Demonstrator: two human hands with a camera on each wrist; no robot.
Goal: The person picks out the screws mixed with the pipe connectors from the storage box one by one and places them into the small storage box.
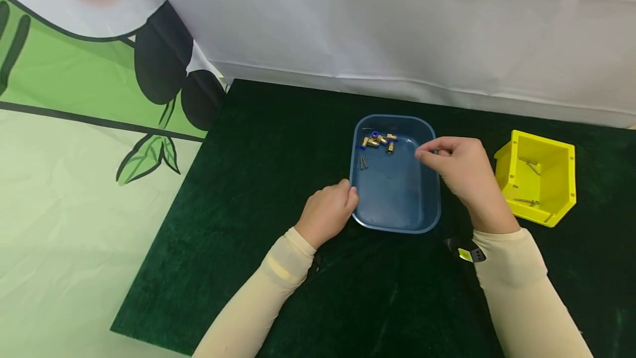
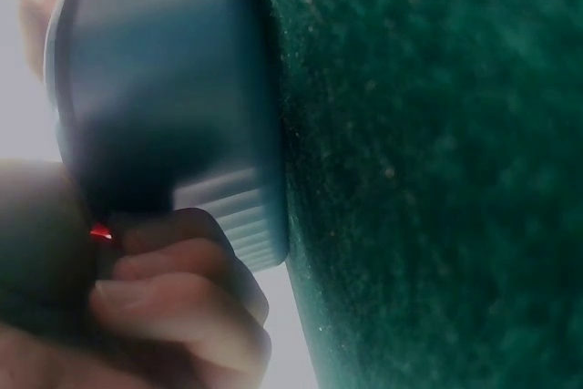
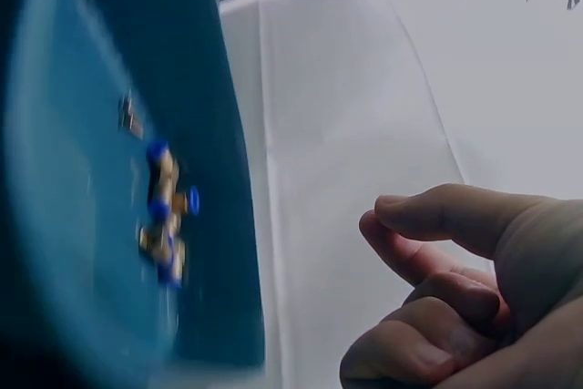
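A blue tray (image 1: 392, 203) lies on the dark green cloth. My left hand (image 1: 328, 209) grips its left rim near the front corner, and the left wrist view shows that hand's curled fingers (image 2: 187, 298) against the tray's outer side. Brass push-in fittings with blue collars (image 1: 381, 138) sit together in the tray's back left part. Small screws (image 1: 364, 163) lie just in front of them. Above the tray's right rim is my right hand (image 1: 462, 167), thumb and index fingertips together, other fingers curled. Nothing shows between those fingertips (image 3: 392, 209) in the right wrist view.
Right of my right hand stands a yellow bin (image 1: 558, 181) with several screws (image 1: 526, 201) inside. The green-covered table (image 1: 278, 120) ends at a white cloth wall (image 1: 387, 26) at the back. A printed cartoon sheet (image 1: 84, 82) hangs on the left.
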